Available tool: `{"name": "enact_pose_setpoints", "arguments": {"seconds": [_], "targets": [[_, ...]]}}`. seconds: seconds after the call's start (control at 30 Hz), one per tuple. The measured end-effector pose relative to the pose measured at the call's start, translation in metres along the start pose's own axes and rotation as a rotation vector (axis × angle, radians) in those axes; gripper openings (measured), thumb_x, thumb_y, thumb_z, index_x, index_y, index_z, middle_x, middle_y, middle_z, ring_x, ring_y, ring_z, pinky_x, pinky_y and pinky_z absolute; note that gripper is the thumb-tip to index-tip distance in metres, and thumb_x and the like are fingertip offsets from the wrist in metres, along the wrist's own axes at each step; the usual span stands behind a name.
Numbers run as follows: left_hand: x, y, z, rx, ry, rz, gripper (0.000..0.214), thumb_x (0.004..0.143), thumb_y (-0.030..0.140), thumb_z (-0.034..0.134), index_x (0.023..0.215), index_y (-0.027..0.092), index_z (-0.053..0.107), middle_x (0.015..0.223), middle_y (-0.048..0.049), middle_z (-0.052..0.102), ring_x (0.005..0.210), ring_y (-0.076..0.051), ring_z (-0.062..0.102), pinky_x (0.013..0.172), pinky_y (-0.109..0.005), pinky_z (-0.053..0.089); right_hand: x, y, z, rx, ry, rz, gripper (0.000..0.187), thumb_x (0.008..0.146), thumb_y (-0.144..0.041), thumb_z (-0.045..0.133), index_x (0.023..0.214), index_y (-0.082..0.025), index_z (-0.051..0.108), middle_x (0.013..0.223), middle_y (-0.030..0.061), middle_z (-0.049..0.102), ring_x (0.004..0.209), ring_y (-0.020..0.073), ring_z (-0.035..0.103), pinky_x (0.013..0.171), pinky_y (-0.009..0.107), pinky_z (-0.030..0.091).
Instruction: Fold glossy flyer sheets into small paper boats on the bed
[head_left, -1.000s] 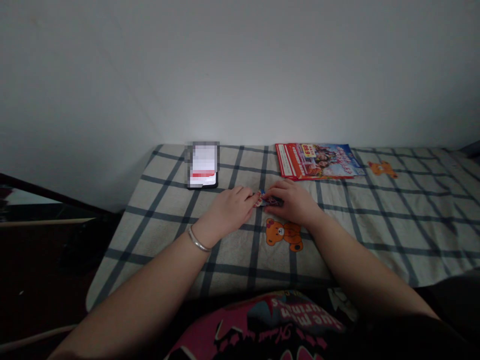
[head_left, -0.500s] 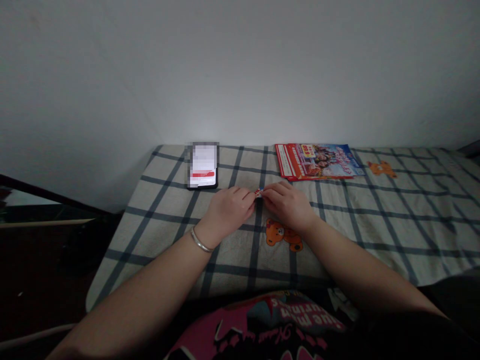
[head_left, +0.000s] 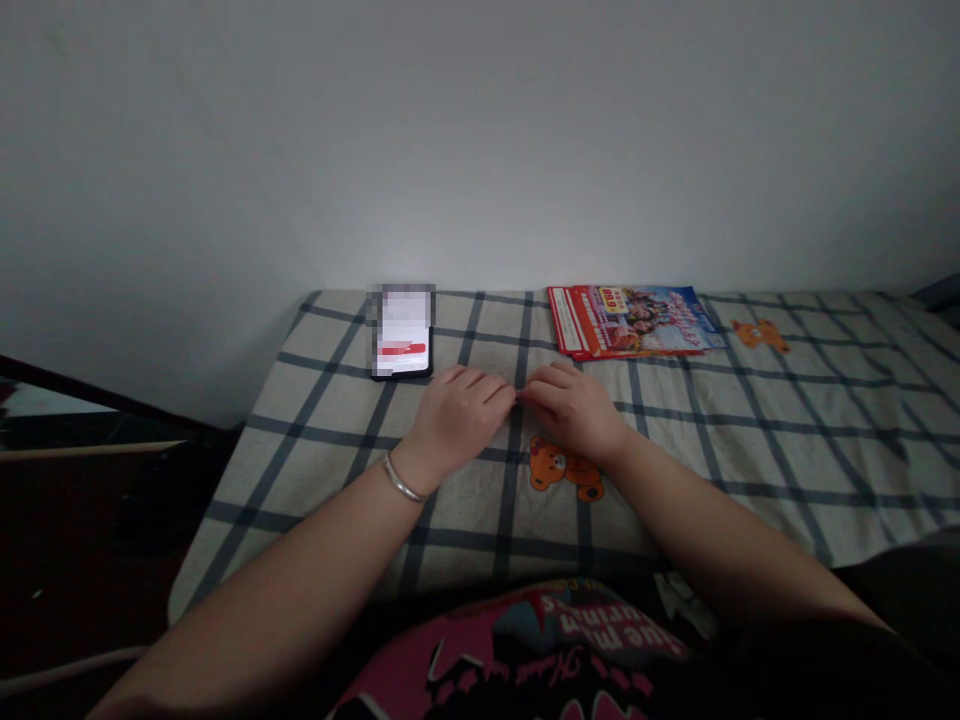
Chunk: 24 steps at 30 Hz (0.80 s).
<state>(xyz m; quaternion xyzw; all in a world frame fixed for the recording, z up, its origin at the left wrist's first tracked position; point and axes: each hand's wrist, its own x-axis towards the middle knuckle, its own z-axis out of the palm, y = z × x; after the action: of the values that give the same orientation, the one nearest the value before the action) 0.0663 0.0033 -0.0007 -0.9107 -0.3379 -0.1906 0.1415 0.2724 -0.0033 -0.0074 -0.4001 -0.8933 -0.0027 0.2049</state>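
Note:
My left hand [head_left: 463, 412], with a silver bangle [head_left: 403, 480] on its wrist, is closed in a pinch above the checked cloth. Just to its right, my right hand [head_left: 571, 408] is closed too, and the fingertips of both hands meet. Between them they pinch a small printed piece of paper, now almost wholly hidden by the fingers. An orange teddy bear print [head_left: 566, 470] on the cloth lies below my right hand, which partly overlaps it.
A phone [head_left: 405, 335] with a lit screen lies beyond my left hand. A stack of colourful flyers [head_left: 637, 322] rests by the wall [head_left: 480, 150], beyond my right hand. The table with its checked cloth [head_left: 300, 440] ends at the left.
My fingertips have come together, covering the small coloured piece of paper that showed between them before. The phone and flyers have stayed in place.

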Motion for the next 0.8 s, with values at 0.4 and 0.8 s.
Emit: {"name": "enact_pose_setpoints", "arguments": {"seconds": [0.4,0.8], "targets": [[-0.002,-0.007,0.002,-0.035,0.033,0.016,0.014,0.094,0.02,0.054,0.087,0.02,0.066,0.085,-0.0018,0.07,0.083,-0.021,0.061,0.073,-0.037,0.044,-0.001,-0.003,-0.002,-0.117,-0.025,0.024,0.02,0.096,-0.021,0.046,0.087,-0.021,0.063,0.088,0.0062,0.063,0.081,0.0196,0.051,0.065,0.032,0.034],[-0.004,-0.013,0.005,-0.102,-0.002,-0.094,0.018,0.096,0.026,0.054,0.091,0.019,0.07,0.083,-0.0031,0.073,0.082,-0.021,0.067,0.071,-0.034,0.05,-0.003,0.001,-0.007,-0.101,0.022,0.081,0.024,0.099,-0.03,0.046,0.089,-0.02,0.065,0.087,0.0063,0.065,0.079,0.0184,0.055,0.064,0.031,0.035]]}}
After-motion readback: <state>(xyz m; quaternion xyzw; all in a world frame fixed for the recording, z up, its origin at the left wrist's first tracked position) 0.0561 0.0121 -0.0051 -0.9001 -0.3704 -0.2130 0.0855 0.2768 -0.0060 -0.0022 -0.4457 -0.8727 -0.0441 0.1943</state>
